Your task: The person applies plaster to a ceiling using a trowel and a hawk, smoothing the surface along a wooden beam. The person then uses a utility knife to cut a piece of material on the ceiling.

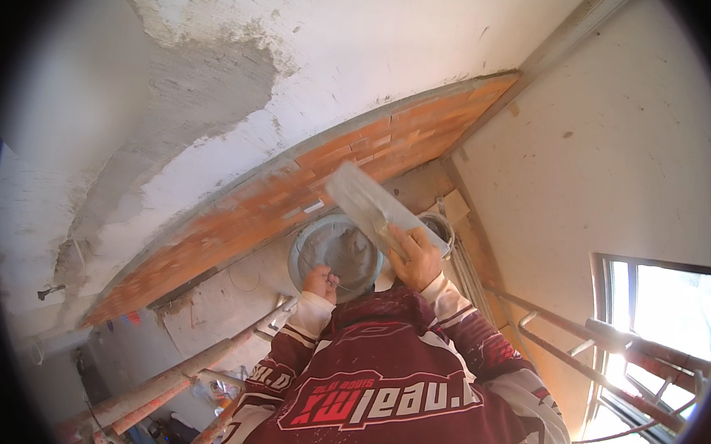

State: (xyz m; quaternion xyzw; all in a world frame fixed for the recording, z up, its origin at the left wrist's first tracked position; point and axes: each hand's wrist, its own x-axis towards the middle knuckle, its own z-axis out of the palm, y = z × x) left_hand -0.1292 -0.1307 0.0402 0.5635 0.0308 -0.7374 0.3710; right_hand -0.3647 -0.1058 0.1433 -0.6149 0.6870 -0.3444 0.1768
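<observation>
Head view: right hand (414,258) gripping the handle of a long plastering trowel (368,207), blade tilted up over a round mortar tub (306,255). Left hand (321,282) closed on the tub's near rim, holding it. Red brick band (293,191) and plastered wall (339,55) behind; scaffold pipes (174,377) lower left.

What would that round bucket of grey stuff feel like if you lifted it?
Probably heavy: the round bucket looks nearly full of thick grey plaster. The left hand holds only its near rim, so it might tip. The rim may be slippery if smeared with the wet mix.
</observation>
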